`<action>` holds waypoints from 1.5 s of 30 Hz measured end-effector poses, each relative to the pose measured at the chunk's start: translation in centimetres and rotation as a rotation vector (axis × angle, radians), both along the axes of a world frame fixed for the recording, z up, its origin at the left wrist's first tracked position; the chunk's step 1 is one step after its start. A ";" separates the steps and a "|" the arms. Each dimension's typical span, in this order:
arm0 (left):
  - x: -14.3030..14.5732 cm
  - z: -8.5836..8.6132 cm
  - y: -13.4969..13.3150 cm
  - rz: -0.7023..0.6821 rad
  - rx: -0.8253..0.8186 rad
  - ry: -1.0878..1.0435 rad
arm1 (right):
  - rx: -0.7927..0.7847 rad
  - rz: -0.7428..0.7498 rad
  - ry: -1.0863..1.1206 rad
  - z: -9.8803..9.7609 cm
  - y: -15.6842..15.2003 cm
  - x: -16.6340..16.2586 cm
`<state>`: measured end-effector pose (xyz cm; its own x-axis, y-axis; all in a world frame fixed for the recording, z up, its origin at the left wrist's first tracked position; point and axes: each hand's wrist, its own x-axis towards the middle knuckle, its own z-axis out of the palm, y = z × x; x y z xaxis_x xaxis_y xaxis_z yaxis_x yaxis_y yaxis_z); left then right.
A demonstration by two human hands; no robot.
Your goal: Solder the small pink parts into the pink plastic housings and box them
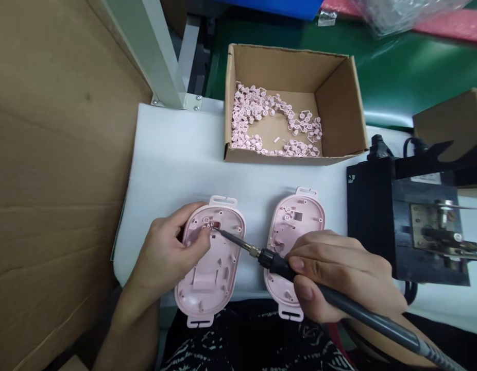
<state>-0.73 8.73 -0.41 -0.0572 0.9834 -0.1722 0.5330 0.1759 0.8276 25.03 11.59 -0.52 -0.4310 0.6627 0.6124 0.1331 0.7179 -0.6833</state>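
Note:
My left hand (176, 245) grips a pink oval plastic shell (209, 263) by its left side, the thumb pressing near a small button piece at its upper part. In my right hand (339, 273) is a black soldering iron (279, 264), closed in the fingers like a pen. Its tip reaches the shell beside my left thumb, next to a small reddish window. A second pink shell (296, 221) lies on the white table mat to the right, partly hidden under my right hand; two small round button pieces sit near its window.
Behind the shells stands an open cardboard box (341, 116) with many small pink button pieces (254, 105). A black machine with a metal fixture (435, 232) is at the right. A tall cardboard sheet (56, 170) and a metal post (151, 46) bound the left side.

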 end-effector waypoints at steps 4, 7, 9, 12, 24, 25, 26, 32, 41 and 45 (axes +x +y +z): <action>0.1 0.1 0.0 0.004 0.002 0.023 | 0.005 -0.020 -0.030 -0.1 0.0 -0.3; 0.1 0.0 -0.1 -0.004 -0.001 0.035 | 0.032 -0.036 -0.026 -0.2 0.2 -0.6; 0.1 -0.1 0.0 -0.009 0.002 0.039 | 0.033 -0.049 -0.022 -0.3 0.2 -0.7; 0.1 -0.2 0.0 -0.013 0.016 0.036 | 0.022 -0.054 -0.029 -0.4 0.2 -0.8; -0.1 -0.1 -0.1 -0.030 0.018 0.036 | -0.025 -0.054 -0.044 0.0 0.7 -0.9; -0.1 -0.1 -0.1 -0.029 0.017 0.036 | -0.035 -0.075 -0.040 0.0 0.7 -0.9; -0.1 -0.2 -0.1 -0.028 0.019 0.035 | -0.039 -0.093 -0.035 -0.1 0.6 -1.0; 0.0 0.0 0.1 -0.047 0.012 0.033 | -0.016 -0.102 -0.076 0.2 0.6 -1.0; 0.0 0.1 0.0 -0.053 -0.008 0.036 | -0.013 -0.056 -0.068 0.2 0.7 -0.7; -0.1 0.1 0.1 -0.054 -0.010 0.029 | 0.013 -0.039 -0.056 0.0 0.7 -0.6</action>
<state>-0.79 8.79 -0.27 -0.0091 0.9835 -0.1808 0.5656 0.1542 0.8101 24.39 12.27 -0.53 -0.4393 0.6715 0.5967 0.1990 0.7205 -0.6642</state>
